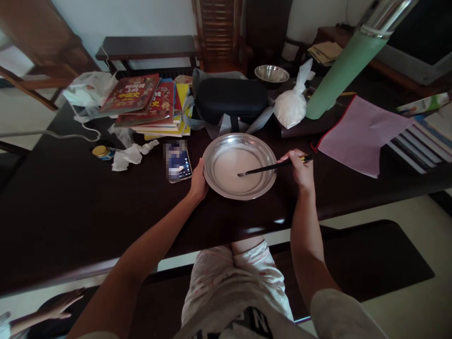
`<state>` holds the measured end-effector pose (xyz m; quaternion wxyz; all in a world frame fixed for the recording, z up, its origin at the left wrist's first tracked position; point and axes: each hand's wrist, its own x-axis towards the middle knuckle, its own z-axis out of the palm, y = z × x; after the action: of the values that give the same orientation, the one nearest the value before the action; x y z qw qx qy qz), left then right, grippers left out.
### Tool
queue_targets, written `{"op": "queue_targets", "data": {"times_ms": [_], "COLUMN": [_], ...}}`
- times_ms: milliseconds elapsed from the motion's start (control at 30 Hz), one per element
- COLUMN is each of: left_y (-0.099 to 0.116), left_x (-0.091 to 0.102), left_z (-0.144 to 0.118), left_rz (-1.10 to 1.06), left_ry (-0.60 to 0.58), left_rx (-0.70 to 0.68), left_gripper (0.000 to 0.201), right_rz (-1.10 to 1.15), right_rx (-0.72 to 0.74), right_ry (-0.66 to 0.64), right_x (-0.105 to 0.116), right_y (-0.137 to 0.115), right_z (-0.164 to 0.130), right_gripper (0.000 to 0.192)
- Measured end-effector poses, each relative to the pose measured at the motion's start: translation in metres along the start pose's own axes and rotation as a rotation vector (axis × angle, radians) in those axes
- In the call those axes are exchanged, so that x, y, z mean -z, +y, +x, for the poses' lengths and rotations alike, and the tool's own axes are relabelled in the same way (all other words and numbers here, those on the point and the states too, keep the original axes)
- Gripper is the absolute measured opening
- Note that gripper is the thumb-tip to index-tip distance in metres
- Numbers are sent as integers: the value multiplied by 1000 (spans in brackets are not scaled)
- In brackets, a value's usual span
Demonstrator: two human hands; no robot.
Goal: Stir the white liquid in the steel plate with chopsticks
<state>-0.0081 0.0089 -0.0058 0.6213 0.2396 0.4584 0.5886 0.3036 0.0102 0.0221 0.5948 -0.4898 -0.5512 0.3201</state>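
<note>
A shallow metal bowl (210,181) rests on the dark table and contains a whitish liquid (236,162). Its left rim is gripped by my left hand (198,181), with some of the fingers hidden under or behind the bowl. My right hand (300,165) is closed around black chopsticks (270,167). Their tips reach down into the liquid near the middle of the bowl. Just left of my left hand lies a phone (179,162) with its screen lit, partly blurred out.
Behind the bowl sits a black case (231,100) in a grey bag. A tied bag of white powder (291,106), a green bottle (348,70) and a pink pouch (363,134) stand right. Books (141,99), crumpled tissue (129,156) and a small jar (101,151) lie left. Another person's hand (65,303) shows lower left.
</note>
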Motion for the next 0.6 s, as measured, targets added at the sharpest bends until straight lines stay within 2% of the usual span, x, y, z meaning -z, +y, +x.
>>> {"op": "queue_targets", "data": {"times_ms": [100,267,433,533,600], "left_y": [1,2,1,1,1], "left_x": [-1,-2,-1,0,-1], "left_z": [-1,-1,-1,-1,-2], "left_rz": [-3,-3,5,5,3], "left_ry": [-2,-8,-4,-7,-11], "left_rx": [10,2,9,0,-5], "left_gripper": [38,39,39,40,41], "right_rz": [-32,-18,-49,-11,13], "right_rx": [11,-6,7,9,-6], "right_ry": [-104,31,-85,5,9], "right_x": [-1,0,0,0,0], "right_y": [-1,0,1,1,2], "right_z": [0,0,-1,0,0], "right_gripper": [54,53,53,50,50]}}
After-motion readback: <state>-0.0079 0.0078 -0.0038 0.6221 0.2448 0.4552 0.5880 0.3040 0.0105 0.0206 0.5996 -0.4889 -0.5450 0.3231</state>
